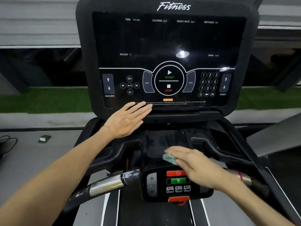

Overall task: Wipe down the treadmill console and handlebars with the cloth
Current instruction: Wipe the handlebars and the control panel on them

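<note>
The black treadmill console (169, 46) fills the upper middle, its dark screen printed with labels and START and STOP buttons. My left hand (127, 119) lies flat and open against the console's lower left edge. My right hand (195, 163) presses a small teal cloth (169, 158) flat onto the black tray surface (162, 141) below the console; the hand is blurred. A wet sheen shows on the tray. The left handlebar (107, 185), silver and black, runs out from the small lower control panel (175, 183). My right forearm covers most of the right handlebar (247, 178).
Cup-holder recesses (228, 141) flank the tray. The treadmill belt (146, 212) lies below. On the grey floor to the left are a small green-and-white box (44, 138) and a black cable (8, 144). A green strip (40, 98) runs behind the machine.
</note>
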A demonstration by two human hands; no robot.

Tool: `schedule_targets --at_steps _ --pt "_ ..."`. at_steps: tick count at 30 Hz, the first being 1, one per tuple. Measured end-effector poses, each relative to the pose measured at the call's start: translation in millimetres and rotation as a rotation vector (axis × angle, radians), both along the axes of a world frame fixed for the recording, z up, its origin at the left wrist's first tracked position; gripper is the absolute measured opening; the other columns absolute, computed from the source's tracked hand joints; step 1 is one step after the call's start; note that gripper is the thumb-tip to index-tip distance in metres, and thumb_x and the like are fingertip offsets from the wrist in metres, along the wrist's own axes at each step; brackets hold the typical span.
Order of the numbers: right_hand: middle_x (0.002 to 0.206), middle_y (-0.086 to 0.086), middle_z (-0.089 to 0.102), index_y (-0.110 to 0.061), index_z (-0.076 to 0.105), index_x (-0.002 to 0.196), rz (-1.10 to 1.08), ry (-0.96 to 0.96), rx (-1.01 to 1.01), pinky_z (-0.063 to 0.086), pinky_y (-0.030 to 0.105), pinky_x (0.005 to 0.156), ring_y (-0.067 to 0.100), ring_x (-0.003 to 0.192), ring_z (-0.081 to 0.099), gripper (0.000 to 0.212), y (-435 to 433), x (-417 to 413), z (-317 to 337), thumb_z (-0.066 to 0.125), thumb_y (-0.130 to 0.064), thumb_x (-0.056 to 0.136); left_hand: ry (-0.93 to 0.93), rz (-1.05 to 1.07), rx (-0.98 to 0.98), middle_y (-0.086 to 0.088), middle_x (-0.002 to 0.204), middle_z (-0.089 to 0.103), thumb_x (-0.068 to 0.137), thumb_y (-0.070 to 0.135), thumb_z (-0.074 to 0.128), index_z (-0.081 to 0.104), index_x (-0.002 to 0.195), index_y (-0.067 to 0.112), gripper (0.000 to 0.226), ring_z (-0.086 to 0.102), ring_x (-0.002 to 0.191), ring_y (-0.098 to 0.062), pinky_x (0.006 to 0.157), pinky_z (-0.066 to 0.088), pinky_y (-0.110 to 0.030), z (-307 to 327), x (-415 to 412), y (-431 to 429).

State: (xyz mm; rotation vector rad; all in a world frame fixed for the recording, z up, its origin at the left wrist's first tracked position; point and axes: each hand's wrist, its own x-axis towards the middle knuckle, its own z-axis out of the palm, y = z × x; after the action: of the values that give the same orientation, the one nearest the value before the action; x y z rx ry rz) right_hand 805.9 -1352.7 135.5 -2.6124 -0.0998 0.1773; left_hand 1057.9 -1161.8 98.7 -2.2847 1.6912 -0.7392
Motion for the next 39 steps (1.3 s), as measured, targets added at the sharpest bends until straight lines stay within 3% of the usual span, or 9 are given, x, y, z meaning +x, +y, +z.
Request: schedule_targets --at_steps 5,12,17,22,27,29,32,36,39 --pt "0.135 -0.020 0.051 -0.029 0.054 0.133 0.132 0.086 0.104 0.037 0.032 0.108 0.005 0.123 0.048 0.036 31.7 31.2 -1.7 0.043 -0.017 0.100 -0.014 -0.020 -0.006 -0.003 0.162 0.021 0.104 0.033 0.023 0.020 0.155 0.010 0.055 0.024 0.147 -0.022 0.117 0.020 -0.039 -0.2 1.7 0.0" --pt "0.134 -0.028 0.052 -0.033 0.057 0.131 0.022 0.185 0.041 0.036 0.032 0.112 -0.003 0.129 0.044 0.037 -42.5 5.6 7.0 0.053 -0.018 0.097 -0.032 -0.017 -0.025 -0.003 0.162 0.020 0.105 0.032 0.022 0.019 0.155 0.010 0.055 0.022 0.148 -0.022 0.118 0.017 -0.039 -0.4 0.2 -0.8" --pt "0.127 -0.015 0.060 -0.024 0.061 0.120 0.154 0.053 -0.045 0.045 0.042 0.098 0.020 0.115 0.058 0.030 31.4 35.5 10.0 0.048 -0.014 0.095 -0.021 -0.023 -0.038 -0.004 0.162 0.019 0.105 0.031 0.024 0.018 0.155 0.010 0.055 0.021 0.148 -0.021 0.119 0.018 -0.038 -3.2 -0.1 -1.8" --pt "0.116 -0.004 0.061 -0.022 0.061 0.116 0.342 -0.008 -0.163 0.040 0.032 0.077 0.025 0.105 0.059 0.033 96.0 51.0 -1.0 0.050 -0.007 0.089 -0.009 -0.030 -0.052 -0.004 0.161 0.022 0.105 0.031 0.029 0.022 0.154 0.009 0.054 0.024 0.148 -0.022 0.118 0.024 -0.040 -2.2 1.2 0.3" --pt "0.118 -0.010 0.065 -0.029 0.060 0.116 0.088 0.056 -0.235 0.050 0.032 0.088 0.019 0.103 0.064 0.037 10.5 26.4 4.7 0.050 -0.005 0.090 -0.007 -0.034 -0.049 -0.004 0.161 0.022 0.105 0.031 0.026 0.022 0.154 0.009 0.054 0.024 0.148 -0.022 0.119 0.021 -0.039 -1.6 0.4 -0.1" --pt "0.105 -0.004 0.070 -0.024 0.060 0.115 -0.088 0.166 -0.290 0.052 0.035 0.084 0.020 0.095 0.067 0.026 -42.4 1.2 0.2 0.048 -0.013 0.094 -0.005 -0.035 -0.050 -0.004 0.162 0.020 0.106 0.031 0.022 0.020 0.155 0.009 0.054 0.022 0.148 -0.022 0.119 0.017 -0.038 -2.8 1.2 -0.3" --pt "0.091 0.008 0.072 -0.014 0.060 0.109 -0.244 0.259 -0.136 0.053 0.044 0.080 0.028 0.087 0.068 0.019 -80.1 -23.5 -5.3 0.048 -0.021 0.097 0.000 -0.036 -0.057 -0.004 0.162 0.019 0.106 0.030 0.020 0.019 0.155 0.008 0.054 0.021 0.148 -0.022 0.119 0.016 -0.039 -4.1 2.1 -1.1" --pt "0.116 -0.015 0.066 -0.021 0.066 0.116 -0.029 0.127 -0.033 0.047 0.030 0.097 0.007 0.108 0.062 0.027 -33.8 10.7 -5.4 0.051 -0.010 0.096 0.006 -0.032 -0.039 -0.004 0.163 0.017 0.106 0.031 0.019 0.015 0.155 0.009 0.054 0.019 0.149 -0.022 0.120 0.015 -0.039 -5.2 2.4 -1.4" --pt "0.121 -0.012 0.062 -0.022 0.064 0.116 0.168 0.073 -0.042 0.047 0.040 0.096 0.020 0.109 0.060 0.028 31.3 48.0 -7.3 0.047 -0.011 0.097 0.015 -0.030 -0.040 -0.004 0.163 0.017 0.106 0.031 0.020 0.016 0.155 0.009 0.055 0.019 0.149 -0.023 0.120 0.016 -0.040 -3.9 1.5 -0.4"
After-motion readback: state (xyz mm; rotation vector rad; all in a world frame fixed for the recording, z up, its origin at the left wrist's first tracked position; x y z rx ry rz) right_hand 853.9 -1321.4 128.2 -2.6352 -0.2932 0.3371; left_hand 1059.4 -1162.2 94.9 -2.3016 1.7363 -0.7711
